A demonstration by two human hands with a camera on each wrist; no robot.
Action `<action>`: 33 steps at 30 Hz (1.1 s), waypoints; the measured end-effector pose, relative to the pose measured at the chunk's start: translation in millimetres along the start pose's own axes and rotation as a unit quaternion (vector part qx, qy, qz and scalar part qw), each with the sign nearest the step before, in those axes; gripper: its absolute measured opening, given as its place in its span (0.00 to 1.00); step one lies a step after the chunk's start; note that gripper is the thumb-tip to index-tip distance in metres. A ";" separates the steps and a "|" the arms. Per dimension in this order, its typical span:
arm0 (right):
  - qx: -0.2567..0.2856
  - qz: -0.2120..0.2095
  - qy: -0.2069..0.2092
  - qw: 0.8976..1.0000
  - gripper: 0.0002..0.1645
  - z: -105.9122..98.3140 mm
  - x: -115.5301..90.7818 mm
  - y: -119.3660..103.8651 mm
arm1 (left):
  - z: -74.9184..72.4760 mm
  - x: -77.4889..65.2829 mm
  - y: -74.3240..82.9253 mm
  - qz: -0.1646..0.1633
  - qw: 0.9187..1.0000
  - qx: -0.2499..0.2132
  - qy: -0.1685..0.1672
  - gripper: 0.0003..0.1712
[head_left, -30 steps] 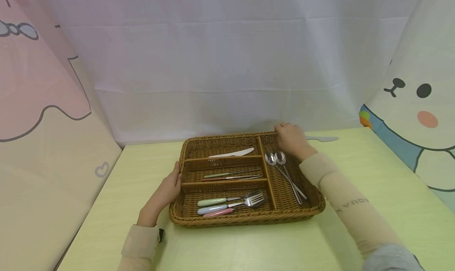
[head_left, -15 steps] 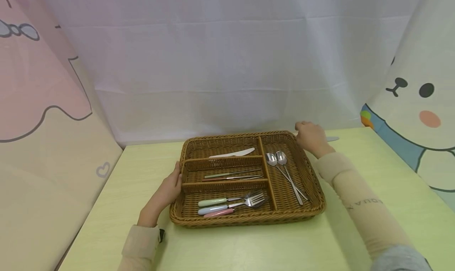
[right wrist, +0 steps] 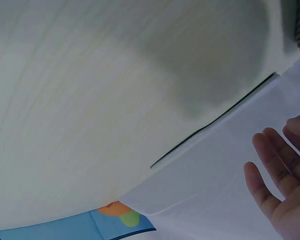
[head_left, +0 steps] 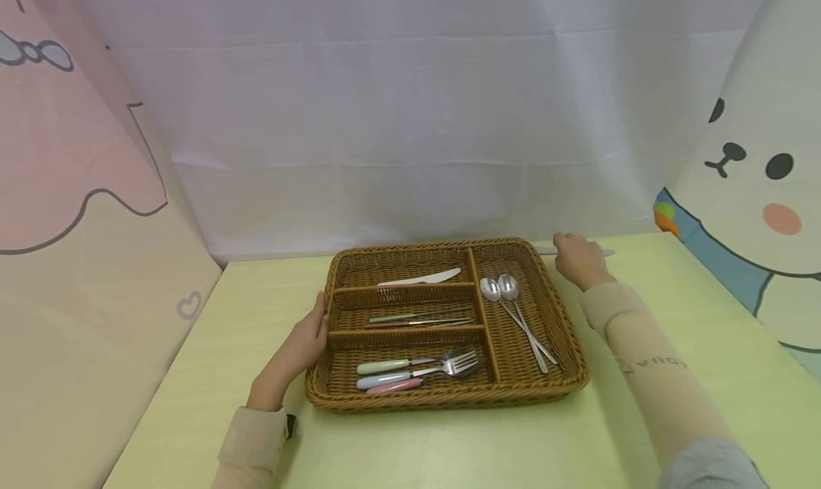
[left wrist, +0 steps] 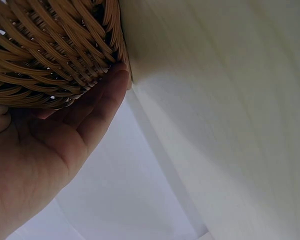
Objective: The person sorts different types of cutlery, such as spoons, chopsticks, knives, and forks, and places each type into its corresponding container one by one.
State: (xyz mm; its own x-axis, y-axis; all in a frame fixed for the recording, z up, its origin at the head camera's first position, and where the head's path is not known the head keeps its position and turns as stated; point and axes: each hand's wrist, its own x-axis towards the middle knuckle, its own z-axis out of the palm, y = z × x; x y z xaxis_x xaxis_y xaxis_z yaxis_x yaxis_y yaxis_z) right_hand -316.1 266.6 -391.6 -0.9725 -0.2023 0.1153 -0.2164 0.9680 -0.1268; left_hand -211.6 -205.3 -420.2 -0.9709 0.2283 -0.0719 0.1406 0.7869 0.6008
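Observation:
A brown wicker cutlery basket (head_left: 442, 402) with four-sided compartments sits on the table. My left hand (head_left: 301, 346) rests against its left outer wall; in the left wrist view the fingers (left wrist: 102, 107) lie almost straight along the wicker. Past the basket's far right corner, my right hand (head_left: 579, 261) is over a table knife (head_left: 608, 252) lying by the table's back edge. The right wrist view shows that hand's fingers (right wrist: 275, 157) spread loosely, apart from the knife (right wrist: 212, 122). The hand hides the knife's middle in the head view.
In the basket lie a pale knife (head_left: 423, 278), slim coloured-ended sticks (head_left: 420, 320), two crossed spoons (head_left: 521, 321) and forks (head_left: 417, 372) with green, blue and pink handles. A white cloth (head_left: 385, 154) hangs behind the table (head_left: 487, 446).
My right hand has moved right from the basket's far rim, then down over the knife. Now both knife ends show beside it. The left hand and basket have stayed in place.

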 end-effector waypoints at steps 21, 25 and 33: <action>-0.031 -0.001 -0.055 0.998 0.19 29.7 16.3 7.9 | 2.5 0.6 -2.5 0.006 1.000 0.006 0.014 0.32; -0.039 -0.003 -0.075 0.996 0.20 31.0 17.7 8.5 | 2.4 0.4 -1.7 0.005 1.000 0.006 0.015 0.32; -0.050 -0.004 -0.075 0.996 0.21 33.4 18.4 9.4 | 1.7 0.1 -0.5 0.004 1.000 0.005 0.013 0.32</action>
State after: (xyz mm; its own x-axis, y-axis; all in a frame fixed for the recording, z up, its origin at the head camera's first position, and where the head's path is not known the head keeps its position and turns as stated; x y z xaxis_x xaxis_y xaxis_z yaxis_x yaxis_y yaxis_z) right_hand -338.9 267.0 -423.5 -0.9744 -0.2221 -0.0340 -0.2213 0.9748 -0.0261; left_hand -211.4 -204.7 -421.8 -0.9744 0.2201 -0.0451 0.1512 0.7911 0.5927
